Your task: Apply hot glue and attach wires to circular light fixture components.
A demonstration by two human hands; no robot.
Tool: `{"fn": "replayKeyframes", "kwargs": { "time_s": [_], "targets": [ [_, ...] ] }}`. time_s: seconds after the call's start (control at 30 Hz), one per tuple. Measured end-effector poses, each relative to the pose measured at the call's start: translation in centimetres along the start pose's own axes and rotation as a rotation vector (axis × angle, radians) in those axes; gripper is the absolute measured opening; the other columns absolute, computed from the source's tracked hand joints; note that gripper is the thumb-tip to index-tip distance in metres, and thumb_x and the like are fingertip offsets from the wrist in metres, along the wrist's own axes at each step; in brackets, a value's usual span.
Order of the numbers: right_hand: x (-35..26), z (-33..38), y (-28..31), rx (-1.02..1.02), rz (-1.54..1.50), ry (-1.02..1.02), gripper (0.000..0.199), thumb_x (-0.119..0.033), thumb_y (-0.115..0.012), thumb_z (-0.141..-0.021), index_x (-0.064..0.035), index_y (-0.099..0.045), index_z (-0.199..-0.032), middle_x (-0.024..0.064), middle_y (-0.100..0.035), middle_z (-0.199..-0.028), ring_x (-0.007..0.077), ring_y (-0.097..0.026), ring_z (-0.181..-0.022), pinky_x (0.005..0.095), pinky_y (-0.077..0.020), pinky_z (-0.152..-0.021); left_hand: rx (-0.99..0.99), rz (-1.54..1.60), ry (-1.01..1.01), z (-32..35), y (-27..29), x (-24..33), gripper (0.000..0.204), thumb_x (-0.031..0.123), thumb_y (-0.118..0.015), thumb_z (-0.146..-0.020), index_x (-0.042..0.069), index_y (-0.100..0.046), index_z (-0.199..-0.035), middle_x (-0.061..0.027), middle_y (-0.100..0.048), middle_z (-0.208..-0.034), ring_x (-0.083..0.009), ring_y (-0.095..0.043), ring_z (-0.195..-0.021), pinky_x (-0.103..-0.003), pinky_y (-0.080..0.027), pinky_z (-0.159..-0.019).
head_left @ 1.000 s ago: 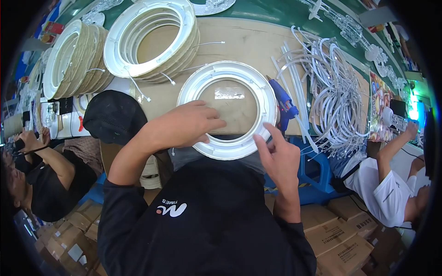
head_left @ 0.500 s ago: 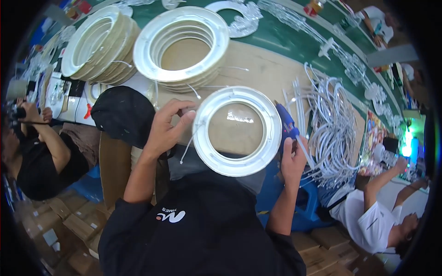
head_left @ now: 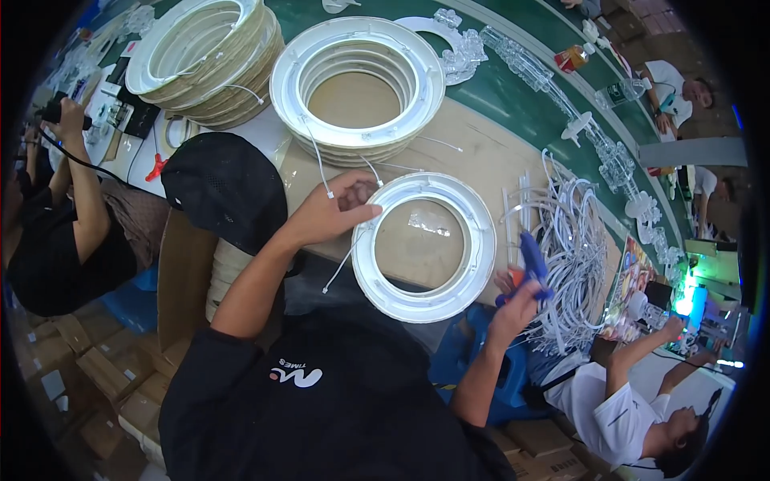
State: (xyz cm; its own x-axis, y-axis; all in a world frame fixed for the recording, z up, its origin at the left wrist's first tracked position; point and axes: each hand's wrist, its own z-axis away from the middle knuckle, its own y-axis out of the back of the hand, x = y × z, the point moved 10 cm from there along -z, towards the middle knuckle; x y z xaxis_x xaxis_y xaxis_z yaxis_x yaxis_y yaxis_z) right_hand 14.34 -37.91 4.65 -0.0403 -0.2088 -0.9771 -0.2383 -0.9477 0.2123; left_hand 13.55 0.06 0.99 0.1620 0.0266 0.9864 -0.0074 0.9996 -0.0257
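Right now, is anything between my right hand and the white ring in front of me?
Nothing visible blocks your right hand, holding the blue glue gun, from the white ring; thin straight tubes lie farther up the table.

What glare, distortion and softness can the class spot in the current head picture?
Head view: the long green tabletop curves, fisheye-style, toward the dark rim; head view: a bright green-white light glares at right; head view: a clear shiny patch reflects white inside the round white ring; head view: the right hand, around the blue plastic glue gun, seems slightly soft.
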Motion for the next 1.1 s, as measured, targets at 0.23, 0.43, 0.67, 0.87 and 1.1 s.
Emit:
{"fn": "replayKeyframes", "kwargs": {
  "time_s": [0.23, 0.43, 0.67, 0.87, 1.1],
  "targets": [
    [-8.3, 3.0, -4.0, -0.213, 0.009, 0.036, 0.031, -0.006, -0.060, -0.098, 0.0064, -0.056, -0.126, 0.0140, -0.070, -0.104, 0.0106, -0.064, -0.067, 0.0222, -0.0495, -0.058, -0.127, -0.126, 0.051, -0.8, -1.6, 0.2, 0.047, 0.010, -0.073, -0.089, 0.003, -0.054, -0.132, 0.0017, -0.059, -0.093, -0.0048, -0.055, -0.081, -0.021, -0.046, -0.072],
    [-6.9, 3.0, -10.2, -0.427, 0.143, 0.057, 0.035, -0.011, -0.066, -0.096, 0.0026, -0.058, -0.128, 0.0067, -0.067, -0.098, 0.0068, -0.058, -0.073, 0.0211, -0.0468, -0.065, -0.060, -0.029, 0.028, -0.9, -1.8, 0.2, 0.039, 0.013, -0.069, -0.095, 0.002, -0.056, -0.130, 0.0023, -0.060, -0.091, -0.0042, -0.054, -0.079, -0.022, -0.045, -0.070],
    [-6.3, 2.9, -12.8, -0.574, 0.331, 0.064, 0.040, -0.023, -0.060, -0.101, 0.0058, -0.057, -0.129, 0.0083, -0.067, -0.100, 0.0136, -0.063, -0.091, 0.0269, -0.0503, -0.083, 0.394, -0.032, -0.138, 0.0, 1.8, -1.8, 0.030, 0.029, -0.064, -0.100, 0.000, -0.069, -0.102, 0.0001, -0.060, -0.070, -0.0044, -0.047, -0.062, -0.024, -0.039, -0.056],
    [-5.9, 2.8, -13.0, -0.611, 0.432, -0.052, 0.044, -0.026, -0.058, -0.102, 0.0052, -0.055, -0.133, 0.0098, -0.066, -0.111, 0.0152, -0.060, -0.099, 0.0300, -0.0478, -0.089, 0.377, -0.074, -0.048, -0.1, 1.9, -1.4, 0.030, 0.027, -0.063, -0.101, -0.002, -0.069, -0.099, -0.0018, -0.059, -0.068, -0.0056, -0.048, -0.062, -0.025, -0.040, -0.055],
    [-5.9, 2.7, -13.8, -0.630, 0.388, -0.044, 0.047, -0.025, -0.055, -0.104, 0.0065, -0.051, -0.139, 0.0146, -0.062, -0.129, 0.0197, -0.058, -0.115, 0.0317, -0.0433, -0.101, 0.352, -0.143, -0.144, 0.0, 1.5, 0.0, 0.025, 0.020, -0.058, -0.103, -0.003, -0.069, -0.103, -0.0036, -0.066, -0.080, -0.0072, -0.056, -0.073, -0.024, -0.047, -0.068]
  ]
}}
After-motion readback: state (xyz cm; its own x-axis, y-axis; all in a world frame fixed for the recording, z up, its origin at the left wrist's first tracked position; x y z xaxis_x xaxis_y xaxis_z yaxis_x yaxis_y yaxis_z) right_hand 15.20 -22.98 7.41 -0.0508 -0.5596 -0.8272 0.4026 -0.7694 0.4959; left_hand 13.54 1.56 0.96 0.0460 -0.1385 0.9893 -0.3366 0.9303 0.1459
